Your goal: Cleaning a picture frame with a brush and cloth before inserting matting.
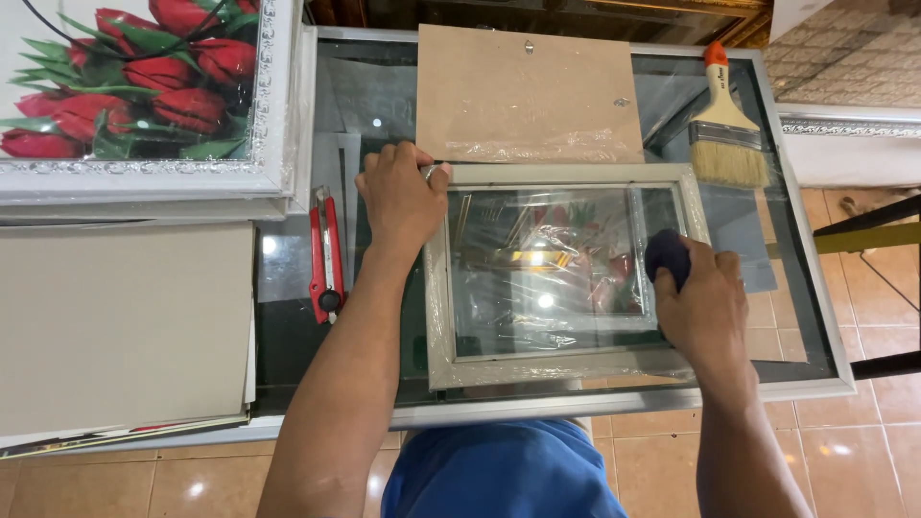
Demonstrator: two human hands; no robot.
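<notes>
Silver-grey rectangular picture frame (566,278), wrapped in clear film and fitted with a glass pane, lies flat on the glass-topped metal-edged table (806,317), near its front edge and roughly in the middle. Left hand (400,197) rests on the frame's upper left corner, fingers curled over the rim and pressing it down rather than lifting it. Right hand (705,302) sits at the frame's right side, clenched around a small dark blue cloth pad (667,257) that touches the glass just inside the right rail. Just above the frame lies a brown rectangular hardboard backing panel (528,91), its lower edge touching the frame's top. A wide wooden-handled paintbrush with an orange tip (726,125) lies to the upper right, apart from the frame. A red utility knife (326,254) lies left of the left wrist. Further left sit a white-framed picture of red tulips (144,86) and a stack of grey cardboard sheets (120,326)
</notes>
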